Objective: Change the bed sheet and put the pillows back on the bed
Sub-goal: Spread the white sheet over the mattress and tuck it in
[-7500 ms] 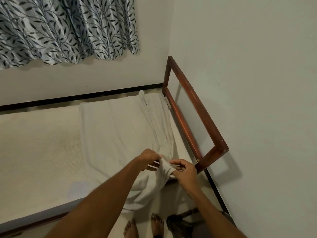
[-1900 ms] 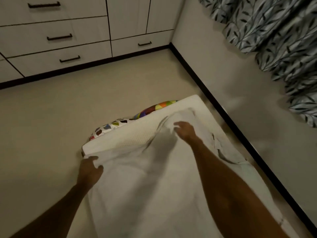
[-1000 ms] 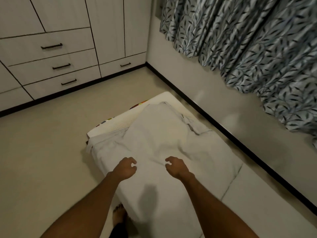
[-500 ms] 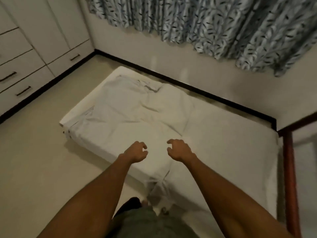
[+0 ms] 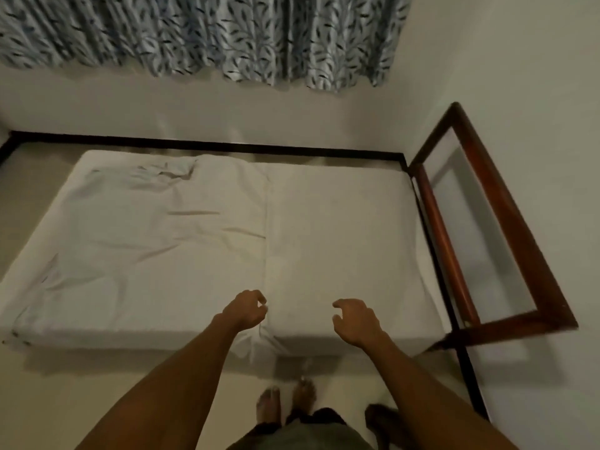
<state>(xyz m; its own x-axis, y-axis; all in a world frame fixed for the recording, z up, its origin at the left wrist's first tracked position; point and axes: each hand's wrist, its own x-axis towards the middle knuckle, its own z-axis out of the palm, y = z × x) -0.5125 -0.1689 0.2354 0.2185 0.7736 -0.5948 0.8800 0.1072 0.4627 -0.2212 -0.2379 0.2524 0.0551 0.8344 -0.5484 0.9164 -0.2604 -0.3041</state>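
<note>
A white bed sheet (image 5: 136, 241) lies wrinkled over the left half of the low mattress (image 5: 344, 228), and its edge runs down the middle. My left hand (image 5: 246, 308) hovers at that sheet edge near the front side, fingers loosely curled; whether it pinches the cloth I cannot tell. My right hand (image 5: 355, 319) hangs above the front right part of the mattress, fingers loosely curled, holding nothing. No pillows are in view.
A brown wooden headboard frame (image 5: 487, 222) stands at the mattress's right end against the wall. A leaf-patterned curtain (image 5: 207, 34) hangs behind. My bare feet (image 5: 285, 404) stand on the floor in front, with a dark object (image 5: 380, 420) beside them.
My view has swung right from the foot of the bed to its long side. Both hands have left the sheet's foot end and now hover near the middle front edge.
</note>
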